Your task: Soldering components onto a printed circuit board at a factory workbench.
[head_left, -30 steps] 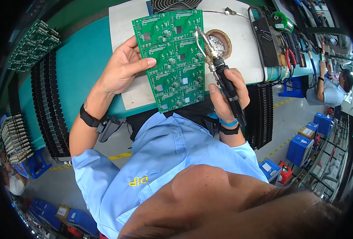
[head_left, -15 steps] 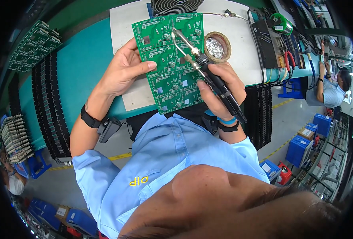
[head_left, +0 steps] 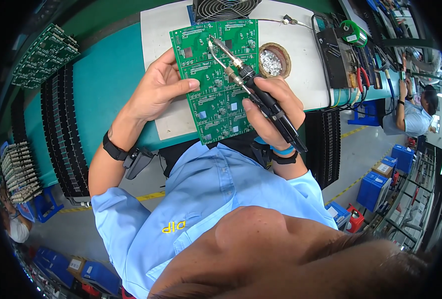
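A large green circuit board (head_left: pixel 201 99), made up of several repeated sections, is tilted up over the bench. My left hand (head_left: pixel 163 87) grips its left edge, thumb on the face and fingers behind. In my right hand (head_left: pixel 276 109) is a black soldering iron (head_left: pixel 268 102) with a thin curved metal tube fixed alongside it. The iron's tip and the tube's end meet at the board's upper left section; whether the tip touches the surface I cannot tell.
A round tub (head_left: pixel 273 60) of silvery bits stands right of the board, a fan (head_left: pixel 225 9) behind it. Farther right are a green solder spool (head_left: pixel 353 34) and red-handled pliers (head_left: pixel 363 77). More boards (head_left: pixel 44 57) stand at left. Another person (head_left: pixel 413 112) works at far right.
The iron's tip has shifted slightly left across the board's upper part, from near the middle seam into the upper left section. The board has moved slightly right.
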Available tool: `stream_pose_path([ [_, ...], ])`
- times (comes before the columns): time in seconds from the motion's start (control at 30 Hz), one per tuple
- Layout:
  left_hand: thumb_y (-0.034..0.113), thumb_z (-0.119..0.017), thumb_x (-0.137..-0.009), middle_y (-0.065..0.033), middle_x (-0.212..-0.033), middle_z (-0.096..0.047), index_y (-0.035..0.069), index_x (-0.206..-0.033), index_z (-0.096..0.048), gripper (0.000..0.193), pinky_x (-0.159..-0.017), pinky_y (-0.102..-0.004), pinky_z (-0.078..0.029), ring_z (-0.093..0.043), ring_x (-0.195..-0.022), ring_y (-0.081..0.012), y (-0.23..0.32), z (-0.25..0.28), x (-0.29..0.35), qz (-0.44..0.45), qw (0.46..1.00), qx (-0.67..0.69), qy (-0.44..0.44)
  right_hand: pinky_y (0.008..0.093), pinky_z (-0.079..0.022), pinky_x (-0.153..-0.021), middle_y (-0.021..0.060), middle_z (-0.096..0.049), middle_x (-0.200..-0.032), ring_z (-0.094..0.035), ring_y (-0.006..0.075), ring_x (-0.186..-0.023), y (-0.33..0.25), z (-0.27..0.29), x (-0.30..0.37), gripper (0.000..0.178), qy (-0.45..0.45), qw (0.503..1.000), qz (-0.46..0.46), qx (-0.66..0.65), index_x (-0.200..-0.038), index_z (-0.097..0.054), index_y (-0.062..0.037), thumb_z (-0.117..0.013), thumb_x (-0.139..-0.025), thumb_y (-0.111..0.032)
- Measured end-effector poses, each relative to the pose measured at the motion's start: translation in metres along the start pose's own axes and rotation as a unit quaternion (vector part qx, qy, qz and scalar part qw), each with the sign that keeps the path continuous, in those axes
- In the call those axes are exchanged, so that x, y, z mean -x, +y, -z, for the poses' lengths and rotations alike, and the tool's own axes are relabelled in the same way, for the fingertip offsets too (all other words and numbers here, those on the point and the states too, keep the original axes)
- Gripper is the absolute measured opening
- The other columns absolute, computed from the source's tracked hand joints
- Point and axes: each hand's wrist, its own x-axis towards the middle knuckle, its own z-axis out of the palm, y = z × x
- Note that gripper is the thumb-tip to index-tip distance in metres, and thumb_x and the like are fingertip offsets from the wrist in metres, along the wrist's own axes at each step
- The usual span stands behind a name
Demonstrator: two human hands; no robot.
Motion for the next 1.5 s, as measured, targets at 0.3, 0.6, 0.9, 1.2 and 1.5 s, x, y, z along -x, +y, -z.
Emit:
stream_pose_path([
  [0.3, -0.005, -0.067, -0.089, -0.0089, -0.134, -0.057, 0.002, -0.145, -0.040, 0.063, -0.101, -0.0343, -0.051, -0.059, -0.119, -0.0176, 0.000, 0.002, -0.001, 0.010, 1.000, 0.003, 0.000, 0.0305, -0.050, -0.074, 0.0171, -0.065, -0.097, -0.064, 0.0212, -0.086, 0.002, 0.014, 0.010, 0.045, 0.027, 1.000, -0.002, 0.008, -0.119, -0.060, 0.0069, -0.073, -0.076, 0.008],
  [0.6, -0.006, -0.067, -0.089, -0.0107, -0.135, -0.057, 0.001, -0.144, -0.041, 0.061, -0.103, -0.0355, -0.050, -0.058, -0.121, -0.0191, -0.001, 0.001, -0.001, 0.005, 1.000, 0.003, 0.005, 0.0295, -0.052, -0.081, 0.0157, -0.063, -0.110, -0.063, 0.0188, -0.092, 0.032, 0.028, 0.077, 0.049, 0.171, 0.970, -0.147, 0.086, -0.126, -0.056, 0.0059, -0.072, -0.080, 0.009],
  [0.9, -0.007, -0.066, -0.089, -0.0117, -0.130, -0.062, 0.000, -0.140, -0.044, 0.056, -0.101, -0.0357, -0.052, -0.062, -0.117, -0.0195, 0.002, 0.005, -0.002, 0.039, 0.999, 0.019, 0.019, 0.0320, -0.050, -0.084, 0.0163, -0.063, -0.109, -0.063, 0.0214, -0.093, 0.021, 0.025, 0.056, 0.050, 0.112, 0.990, -0.086, -0.001, -0.125, -0.056, 0.0055, -0.075, -0.078, 0.006],
  [1.2, -0.005, -0.067, -0.090, -0.0122, -0.129, -0.062, 0.002, -0.138, -0.044, 0.054, -0.098, -0.0369, -0.055, -0.064, -0.116, -0.0207, 0.006, -0.001, -0.001, 0.046, 0.998, 0.010, 0.039, 0.0345, -0.050, -0.076, 0.0179, -0.065, -0.095, -0.063, 0.0253, -0.086, 0.001, 0.021, 0.036, 0.046, 0.028, 0.999, -0.016, -0.013, -0.117, -0.060, 0.0054, -0.077, -0.074, 0.005],
  [1.5, -0.004, -0.067, -0.090, -0.0129, -0.129, -0.062, 0.003, -0.140, -0.042, 0.055, -0.097, -0.0377, -0.056, -0.064, -0.115, -0.0211, 0.004, -0.002, -0.001, 0.032, 0.999, 0.003, 0.037, 0.0355, -0.050, -0.072, 0.0180, -0.066, -0.089, -0.064, 0.0262, -0.079, -0.002, 0.013, 0.032, 0.044, -0.003, 0.999, -0.013, -0.030, -0.114, -0.060, 0.0050, -0.076, -0.073, 0.005],
])
